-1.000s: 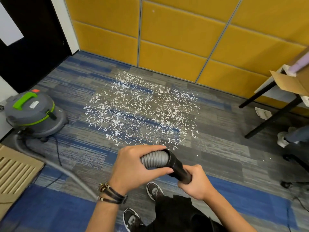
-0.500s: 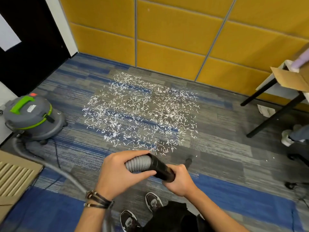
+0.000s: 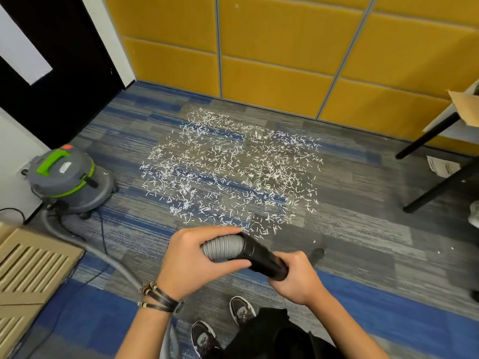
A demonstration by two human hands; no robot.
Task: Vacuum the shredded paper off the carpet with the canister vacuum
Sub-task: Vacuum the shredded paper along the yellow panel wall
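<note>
White shredded paper point(image 3: 230, 172) lies scattered over the grey and blue carpet point(image 3: 363, 229) in front of me. A grey canister vacuum point(image 3: 64, 177) with a green handle stands at the left by the wall. Its grey ribbed hose point(image 3: 223, 247) runs along the floor to my hands and ends in a black tube point(image 3: 261, 257). My left hand point(image 3: 191, 263) grips the ribbed hose end. My right hand point(image 3: 298, 275) grips the black tube. Both hold the hose above the carpet, just short of the paper's near edge.
Yellow wall panels point(image 3: 285, 60) close the far side. A black-legged table point(image 3: 440, 151) with a cardboard flap stands at the right, a sheet of paper point(image 3: 443, 167) under it. A slatted cardboard piece point(image 3: 28, 275) lies at the left. My shoes point(image 3: 241, 309) are below.
The hose end and both hands have shifted a little left and forward, nearer the paper's edge. The view has tilted slightly. The paper lies as before.
</note>
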